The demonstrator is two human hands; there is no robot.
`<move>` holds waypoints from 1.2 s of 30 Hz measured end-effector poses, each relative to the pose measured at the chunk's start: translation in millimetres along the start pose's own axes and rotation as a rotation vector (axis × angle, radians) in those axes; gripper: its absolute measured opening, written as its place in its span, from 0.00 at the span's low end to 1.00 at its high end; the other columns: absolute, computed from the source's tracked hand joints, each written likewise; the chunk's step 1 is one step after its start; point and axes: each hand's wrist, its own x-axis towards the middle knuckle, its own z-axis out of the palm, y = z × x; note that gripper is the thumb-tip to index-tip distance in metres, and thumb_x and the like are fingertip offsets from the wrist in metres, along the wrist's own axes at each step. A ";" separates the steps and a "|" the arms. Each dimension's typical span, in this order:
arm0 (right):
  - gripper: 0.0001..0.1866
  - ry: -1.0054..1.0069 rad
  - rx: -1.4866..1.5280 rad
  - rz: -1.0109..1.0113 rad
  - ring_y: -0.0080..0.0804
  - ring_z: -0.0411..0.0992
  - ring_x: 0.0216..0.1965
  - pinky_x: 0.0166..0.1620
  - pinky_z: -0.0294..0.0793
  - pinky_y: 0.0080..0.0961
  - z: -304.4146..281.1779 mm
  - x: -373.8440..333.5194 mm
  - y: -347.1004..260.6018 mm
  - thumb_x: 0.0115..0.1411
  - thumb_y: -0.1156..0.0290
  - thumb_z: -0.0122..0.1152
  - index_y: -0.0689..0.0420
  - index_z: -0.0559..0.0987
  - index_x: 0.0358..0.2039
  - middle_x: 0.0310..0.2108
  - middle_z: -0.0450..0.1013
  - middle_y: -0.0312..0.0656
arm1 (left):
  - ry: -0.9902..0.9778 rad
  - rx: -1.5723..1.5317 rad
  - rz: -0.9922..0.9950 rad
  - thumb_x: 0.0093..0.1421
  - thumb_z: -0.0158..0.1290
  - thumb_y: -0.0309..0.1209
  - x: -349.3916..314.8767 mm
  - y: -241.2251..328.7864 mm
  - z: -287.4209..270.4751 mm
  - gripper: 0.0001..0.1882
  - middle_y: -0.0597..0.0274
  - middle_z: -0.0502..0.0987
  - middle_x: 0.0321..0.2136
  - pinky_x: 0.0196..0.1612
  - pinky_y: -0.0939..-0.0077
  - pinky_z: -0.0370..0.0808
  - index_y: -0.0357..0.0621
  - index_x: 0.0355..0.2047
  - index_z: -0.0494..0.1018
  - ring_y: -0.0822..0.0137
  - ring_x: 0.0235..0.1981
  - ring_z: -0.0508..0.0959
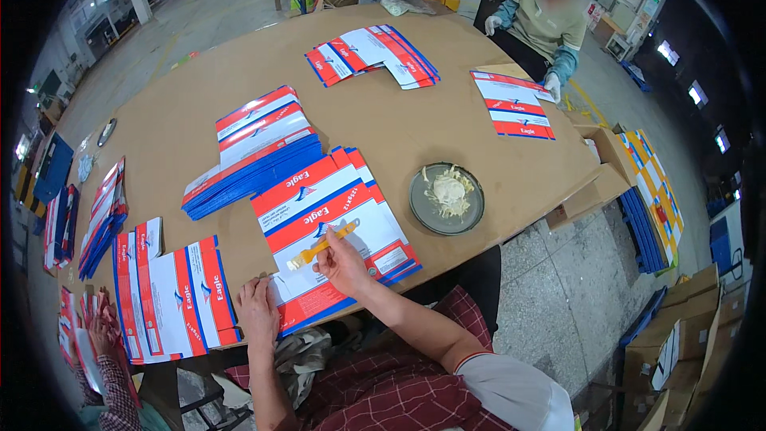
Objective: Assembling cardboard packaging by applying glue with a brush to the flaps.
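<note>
My right hand [347,266] grips a yellow-handled brush [323,247], its pale bristles pointing left and down over a flat carton blank. That red, white and blue carton blank [335,215] tops a slightly fanned pile in front of me at the table's near edge. My left hand [257,307] lies on the blank's near left edge, fingers stretched out and holding nothing. Right of the pile stands a round grey dish [447,223] with a mound of cream-coloured paste [448,193] in it.
More blanks lie around: a tall stack [255,152] behind, a spread [175,299] at left, another stack [371,56] far off. Across the brown table [495,183], a gloved person [542,24] touches blanks [515,104]. Other people's hands show at lower left and far back. Boxes [678,343] stand right.
</note>
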 end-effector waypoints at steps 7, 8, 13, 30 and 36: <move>0.15 -0.028 -0.031 -0.002 0.17 0.60 0.17 0.30 0.68 0.21 2.4 -2.6 -0.6 0.63 0.53 0.40 0.51 0.67 0.30 0.15 0.62 0.30 | 0.066 0.011 -0.075 0.57 0.46 0.29 -22.3 3.6 -9.3 0.14 0.52 0.67 0.44 0.53 0.57 0.57 0.40 0.44 0.68 0.56 0.49 0.65; 0.16 0.010 -0.039 -0.008 0.18 0.59 0.17 0.30 0.67 0.21 4.7 -3.5 -0.7 0.63 0.53 0.40 0.51 0.67 0.30 0.16 0.62 0.30 | 0.052 -0.025 -0.084 0.57 0.46 0.29 -20.9 3.8 -7.9 0.14 0.52 0.67 0.44 0.53 0.57 0.57 0.40 0.43 0.68 0.56 0.49 0.65; 0.16 -0.037 -0.043 -0.013 0.18 0.59 0.16 0.29 0.67 0.21 -1.4 -1.7 3.1 0.63 0.53 0.41 0.52 0.67 0.30 0.15 0.62 0.30 | 0.005 -0.052 -0.113 0.57 0.46 0.29 -20.1 4.9 -2.7 0.14 0.51 0.67 0.44 0.53 0.57 0.56 0.39 0.43 0.67 0.55 0.50 0.65; 0.15 -0.049 0.043 -0.053 0.21 0.64 0.17 0.31 0.70 0.26 -13.4 9.2 6.0 0.64 0.55 0.40 0.50 0.69 0.30 0.16 0.65 0.32 | -0.017 -2.348 0.805 0.53 0.55 0.28 -21.2 166.3 -195.0 0.09 0.63 0.66 0.24 0.22 0.71 0.61 0.46 0.26 0.64 0.67 0.20 0.67; 0.14 -0.106 -0.026 -0.052 0.20 0.64 0.17 0.33 0.67 0.25 -8.0 6.8 0.3 0.63 0.55 0.40 0.50 0.70 0.33 0.15 0.66 0.32 | -0.860 -2.497 0.936 0.58 0.49 0.34 -18.3 167.3 -209.1 0.09 0.51 0.73 0.26 0.21 0.73 0.66 0.42 0.30 0.67 0.63 0.19 0.71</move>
